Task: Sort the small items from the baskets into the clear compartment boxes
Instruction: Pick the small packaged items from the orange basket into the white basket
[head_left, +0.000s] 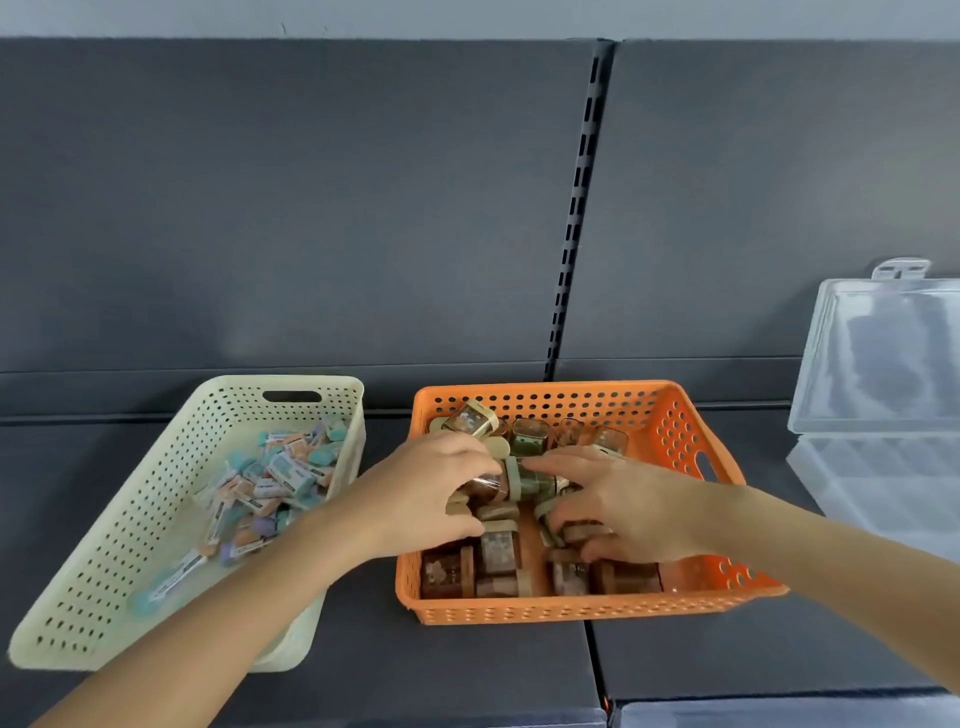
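Pick-up step in hand: left hand (436, 488) and right hand (618, 501) each curl a grip around small clear jars (530, 439) in the orange basket (670, 605); next, transfer to the clear compartment box (878, 488).

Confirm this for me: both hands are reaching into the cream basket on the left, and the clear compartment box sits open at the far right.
Not quite. The head view shows the left hand and right hand both in the orange basket, among its small brown containers. The cream basket on the left holds pastel items and is untouched. The rest holds: the clear compartment box sits open at the far right.
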